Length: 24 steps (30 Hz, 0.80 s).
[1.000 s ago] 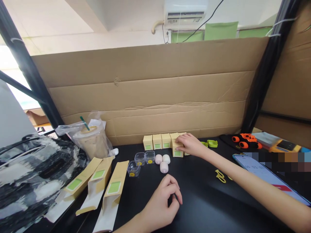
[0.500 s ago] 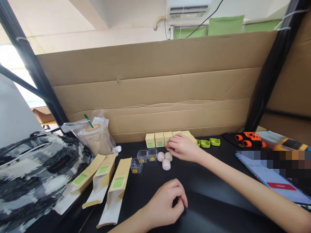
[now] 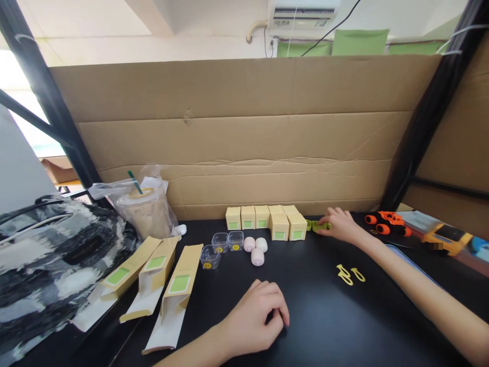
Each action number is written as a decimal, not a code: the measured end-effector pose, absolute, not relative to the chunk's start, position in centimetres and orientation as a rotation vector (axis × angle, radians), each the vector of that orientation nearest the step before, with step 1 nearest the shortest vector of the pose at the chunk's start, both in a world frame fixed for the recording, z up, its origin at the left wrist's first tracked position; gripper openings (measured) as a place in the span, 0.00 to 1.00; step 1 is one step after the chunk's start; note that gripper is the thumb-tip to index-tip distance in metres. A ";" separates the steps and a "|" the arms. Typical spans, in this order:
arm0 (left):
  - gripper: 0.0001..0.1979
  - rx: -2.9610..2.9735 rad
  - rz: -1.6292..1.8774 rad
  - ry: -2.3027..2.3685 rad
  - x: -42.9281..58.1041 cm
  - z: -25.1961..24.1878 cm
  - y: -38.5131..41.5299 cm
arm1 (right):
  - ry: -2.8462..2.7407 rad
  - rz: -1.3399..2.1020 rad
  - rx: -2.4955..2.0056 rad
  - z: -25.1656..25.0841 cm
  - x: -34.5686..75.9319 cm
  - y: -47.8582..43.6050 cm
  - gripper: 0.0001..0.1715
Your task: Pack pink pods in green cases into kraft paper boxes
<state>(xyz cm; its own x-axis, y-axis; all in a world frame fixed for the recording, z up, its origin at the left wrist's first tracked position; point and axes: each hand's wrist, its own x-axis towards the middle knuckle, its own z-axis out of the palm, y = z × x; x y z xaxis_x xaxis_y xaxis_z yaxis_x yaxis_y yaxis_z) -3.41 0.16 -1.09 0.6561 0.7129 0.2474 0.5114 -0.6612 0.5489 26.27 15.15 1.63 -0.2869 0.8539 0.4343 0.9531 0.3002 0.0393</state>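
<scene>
My right hand [image 3: 338,225] reaches to the back right, its fingers bent down around a small green plastic piece [image 3: 315,227]. Another green piece [image 3: 308,225] sits just left of it, and the fingers partly cover this group. Near the front, my left hand [image 3: 260,317] rests on the black table, loosely curled with thumb and fingertips together and nothing visible in it. Beyond it lie three small rounded pale pieces [image 3: 257,257]. Several clear plastic cups [image 3: 210,258] with yellow stickers stand beside them. Yellow loops [image 3: 345,276] lie below my right forearm.
Several small cream boxes [image 3: 280,227] line the cardboard wall [image 3: 244,137]. Long opened cartons [image 3: 182,275] lie at left, before a bagged drink cup [image 3: 147,214] and a patterned cloth bag [image 3: 49,275]. An orange toy car [image 3: 388,223] and a phone [image 3: 410,264] are at right.
My right hand has moved right, from the cream boxes to the green pieces. Two boxes now stand forward of the row, and the yellow loops have come into sight. My left hand stays put.
</scene>
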 end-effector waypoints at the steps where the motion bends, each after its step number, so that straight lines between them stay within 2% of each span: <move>1: 0.11 2.430 0.635 0.971 -3.5 -1.0 0.1 | -2.266 -0.409 -1.634 1.0 26.6 14.8 0.09; 4: 0.12 2.272 0.731 0.997 -3.6 -1.1 0.0 | -2.308 -0.387 -1.588 0.5 26.4 13.4 0.07; 8: 0.18 1.796 0.828 0.877 -3.1 -2.1 0.3 | -2.368 -0.321 -1.411 2.3 24.6 10.3 0.08; 11: 0.27 1.441 0.889 0.801 -2.6 -2.4 0.8 | -2.484 -0.170 -1.111 3.3 22.0 6.9 0.08; 13: 0.30 1.281 0.900 0.765 -2.4 -2.2 0.8 | -2.530 -0.014 -0.899 3.1 19.9 4.6 0.07; 18: 0.16 1.060 0.845 0.653 -2.4 -0.8 0.5 | -2.579 0.151 -0.724 2.4 17.1 1.7 0.06; 19: 0.15 1.021 0.848 0.646 -2.4 -0.7 0.5 | -2.568 0.193 -0.719 2.5 17.4 1.9 0.06; 22: 0.14 0.891 0.906 0.674 -2.7 -0.5 0.8 | -2.497 0.387 -0.756 3.4 20.2 3.6 0.17; 24: 0.13 0.808 0.940 0.683 -2.9 -0.6 1.2 | -2.501 0.452 -0.918 3.7 23.0 5.3 0.15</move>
<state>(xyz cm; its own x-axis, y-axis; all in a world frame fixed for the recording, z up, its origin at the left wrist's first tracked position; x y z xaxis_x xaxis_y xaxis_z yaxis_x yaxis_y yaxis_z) -2.94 1.15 -0.59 0.4306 0.8890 -0.1560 -0.4234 0.3516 0.8349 23.01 5.29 3.65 -0.6855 0.6698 0.2855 0.5276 0.7272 -0.4391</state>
